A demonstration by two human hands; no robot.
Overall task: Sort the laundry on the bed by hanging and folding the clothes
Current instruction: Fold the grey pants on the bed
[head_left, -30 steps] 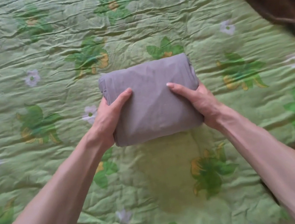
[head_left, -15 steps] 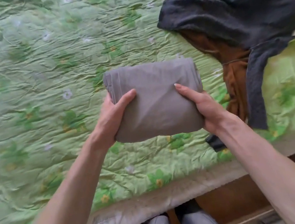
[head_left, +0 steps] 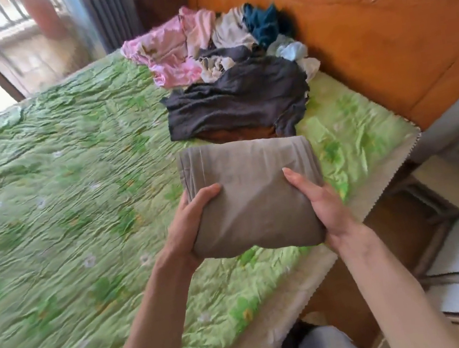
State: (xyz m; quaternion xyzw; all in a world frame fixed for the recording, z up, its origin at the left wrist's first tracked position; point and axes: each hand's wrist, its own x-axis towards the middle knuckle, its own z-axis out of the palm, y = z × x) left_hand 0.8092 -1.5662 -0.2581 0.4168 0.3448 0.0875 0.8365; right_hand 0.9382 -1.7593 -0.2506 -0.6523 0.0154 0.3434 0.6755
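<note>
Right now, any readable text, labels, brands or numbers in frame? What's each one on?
None.
Folded grey cloth, held by the left hand and right hand: plain, no label showing.
Clothes pile: prints only, no letters; blurred.
Green bedspread: flower pattern, no words.
Wooden headboard: carved ornament, no lettering.

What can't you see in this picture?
- Head view: brown garment, mostly under the dark garment.
- Fingers of left hand and right hand, beneath the folded bundle.
- Pile by the headboard: pieces overlap, count unclear.
- Stool: blurred.
</note>
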